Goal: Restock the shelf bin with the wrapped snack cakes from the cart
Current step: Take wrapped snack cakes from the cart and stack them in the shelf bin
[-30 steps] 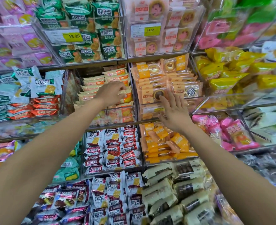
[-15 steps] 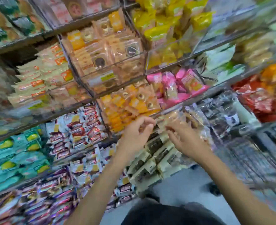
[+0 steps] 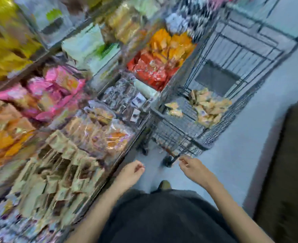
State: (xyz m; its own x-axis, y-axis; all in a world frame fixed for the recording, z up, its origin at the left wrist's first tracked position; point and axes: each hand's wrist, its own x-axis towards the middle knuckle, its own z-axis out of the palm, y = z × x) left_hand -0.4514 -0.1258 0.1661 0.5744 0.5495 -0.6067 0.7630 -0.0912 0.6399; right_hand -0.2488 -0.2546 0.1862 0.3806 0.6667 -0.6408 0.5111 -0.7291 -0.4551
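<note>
Frame is motion-blurred, view is tilting down toward the floor. Both hands are hanging low and apart over the grey floor, between the shelving and the wire cart. Left hand is sitting just beside the shelf edge, fingers loosely curled, nothing in it. Right hand is sitting near the cart's near corner, fingers loosely curled too; looks empty, though blur is hiding the fingertips. Wrapped snack cakes are lying in a loose pile in the cart's upper basket, a couple straying off to the left of it, well apart from both hands. My read: empty hands facing the cart means a reach for another load is coming up. Can't tell which shelf bin is the target; everything there is smeared.
</note>
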